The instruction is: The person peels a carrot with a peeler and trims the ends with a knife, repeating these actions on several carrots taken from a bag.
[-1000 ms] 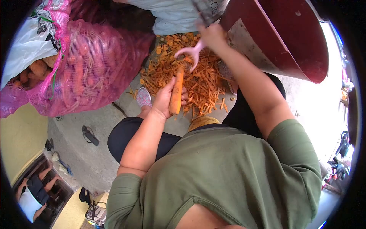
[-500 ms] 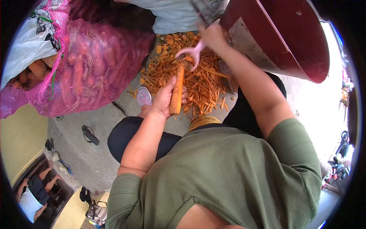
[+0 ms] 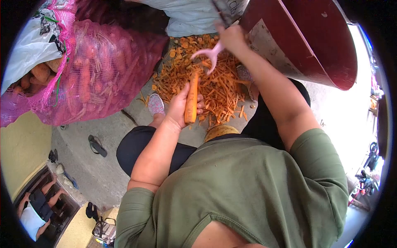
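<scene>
My left hand (image 3: 178, 108) is wrapped round a long orange carrot (image 3: 191, 99), held with its tip pointing away from me. The carrot's upper part looks peeled, and its lower end carries darker marks. Beyond it, my right hand (image 3: 234, 39) is closed round the handle of a pink Y-shaped peeler (image 3: 213, 56), whose forked head hangs just past the carrot's tip. A dark, narrow, blade-like thing (image 3: 220, 12), smeared by motion, sticks up from the same hand. Under both hands spreads a heap of carrot peelings (image 3: 223, 97) on the ground.
A pink mesh sack (image 3: 103, 78) full of carrots stands at the left, near a white sack (image 3: 186, 20) at the back. At the right is a large dark red container (image 3: 269, 47). A flip-flop (image 3: 97, 146) lies on the concrete. A person (image 3: 34, 217) is in a doorway at lower left.
The peeler has shifted and turned slightly near the carrot's tip, with my right hand moving a little. The carrot and my left hand have stayed almost where they were.
</scene>
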`<state>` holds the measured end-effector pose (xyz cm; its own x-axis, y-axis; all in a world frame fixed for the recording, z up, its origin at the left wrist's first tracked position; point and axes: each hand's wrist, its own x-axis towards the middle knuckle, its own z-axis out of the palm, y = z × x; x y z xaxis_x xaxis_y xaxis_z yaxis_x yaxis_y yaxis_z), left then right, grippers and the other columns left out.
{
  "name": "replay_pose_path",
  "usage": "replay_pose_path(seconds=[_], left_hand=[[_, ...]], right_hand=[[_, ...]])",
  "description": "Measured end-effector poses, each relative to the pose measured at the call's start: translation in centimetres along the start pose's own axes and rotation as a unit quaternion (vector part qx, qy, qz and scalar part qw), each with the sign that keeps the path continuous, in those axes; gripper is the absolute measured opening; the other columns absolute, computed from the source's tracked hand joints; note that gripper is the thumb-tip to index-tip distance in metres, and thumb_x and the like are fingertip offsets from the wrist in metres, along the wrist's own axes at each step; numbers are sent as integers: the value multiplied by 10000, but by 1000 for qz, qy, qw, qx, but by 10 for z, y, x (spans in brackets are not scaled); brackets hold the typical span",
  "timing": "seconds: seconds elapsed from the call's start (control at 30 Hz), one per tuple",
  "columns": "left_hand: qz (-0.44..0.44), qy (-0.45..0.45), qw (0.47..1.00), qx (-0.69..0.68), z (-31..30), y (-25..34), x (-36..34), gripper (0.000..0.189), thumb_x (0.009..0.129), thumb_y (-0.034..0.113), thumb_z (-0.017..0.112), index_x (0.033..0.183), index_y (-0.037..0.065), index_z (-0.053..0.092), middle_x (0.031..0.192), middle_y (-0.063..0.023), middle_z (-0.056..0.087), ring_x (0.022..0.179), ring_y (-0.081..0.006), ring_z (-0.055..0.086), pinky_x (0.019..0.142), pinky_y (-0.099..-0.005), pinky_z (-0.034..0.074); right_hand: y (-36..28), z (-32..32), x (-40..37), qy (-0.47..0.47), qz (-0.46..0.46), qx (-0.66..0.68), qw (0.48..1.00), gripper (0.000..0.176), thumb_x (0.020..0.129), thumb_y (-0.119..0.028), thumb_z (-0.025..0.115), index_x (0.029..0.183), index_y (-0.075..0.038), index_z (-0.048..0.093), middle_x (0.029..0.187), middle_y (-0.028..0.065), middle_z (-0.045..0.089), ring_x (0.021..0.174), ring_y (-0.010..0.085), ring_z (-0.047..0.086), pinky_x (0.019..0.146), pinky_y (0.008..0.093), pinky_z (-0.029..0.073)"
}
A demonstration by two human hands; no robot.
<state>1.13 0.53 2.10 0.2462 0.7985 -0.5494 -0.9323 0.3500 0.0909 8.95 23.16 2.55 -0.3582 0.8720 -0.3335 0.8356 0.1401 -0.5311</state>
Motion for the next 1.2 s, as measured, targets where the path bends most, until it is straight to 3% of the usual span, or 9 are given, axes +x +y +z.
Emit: replay_pose_path(seconds=[0.17,0.4,0.53,0.6,0.63,0.73,0.87,1.07,1.2], left_hand=[[88,121,979,139,-3,-2,5,266,837,272,413,983,53,449,802,-57,483,657,-141,503,487,-223,396],[28,8,998,47,-1,-2,-1,276,861,307,369,1012,83,427,769,-68,462,610,-147,421,491,-243,379],[46,54,997,40,-4,4,1,285,858,305,384,958,46,443,761,-71,486,604,-155,462,496,-255,397],[77,125,988,47,-1,4,3,294,860,297,379,932,21,450,755,-76,495,603,-164,482,498,-263,405],[106,166,979,58,9,2,5,299,860,295,378,931,14,449,753,-82,497,606,-167,487,499,-264,407],[100,146,981,85,4,-2,7,294,857,305,381,955,35,447,753,-87,495,612,-165,486,497,-266,407],[53,60,993,84,1,-5,3,305,850,348,389,978,74,431,718,-57,440,579,-140,419,480,-246,373],[67,78,994,47,-5,2,5,332,835,382,413,949,74,455,723,-53,472,594,-137,466,487,-252,399],[119,143,973,137,6,-1,3,376,830,390,422,942,36,480,753,-70,533,640,-154,545,526,-290,462]], right_hand=[[-42,16,-88,-133,-100,60,984,544,706,-532,519,651,8,560,578,185,534,593,300,558,592,384,433],[10,17,10,147,-76,-12,986,661,691,-597,474,640,56,566,628,192,568,631,288,585,597,380,448],[-17,2,-24,8,-11,16,1000,650,693,-587,481,670,57,568,616,199,560,626,286,587,589,382,446],[-34,17,-60,-25,-67,28,997,609,706,-568,475,654,29,582,627,197,568,675,304,587,647,383,453],[-42,13,-77,-127,-45,62,989,601,702,-567,484,641,24,574,647,203,567,688,309,584,636,393,449],[-38,21,-88,-76,-128,53,987,559,701,-525,524,616,26,551,590,192,551,598,301,572,570,371,432],[15,26,8,101,-38,34,994,623,704,-570,467,658,42,575,616,197,562,615,307,574,593,373,442],[-18,18,-35,4,-77,63,995,633,709,-568,470,642,53,569,622,210,560,659,318,582,614,381,445],[-38,23,-92,-101,-130,120,979,539,708,-495,542,596,32,530,509,173,484,486,259,506,516,361,405]])
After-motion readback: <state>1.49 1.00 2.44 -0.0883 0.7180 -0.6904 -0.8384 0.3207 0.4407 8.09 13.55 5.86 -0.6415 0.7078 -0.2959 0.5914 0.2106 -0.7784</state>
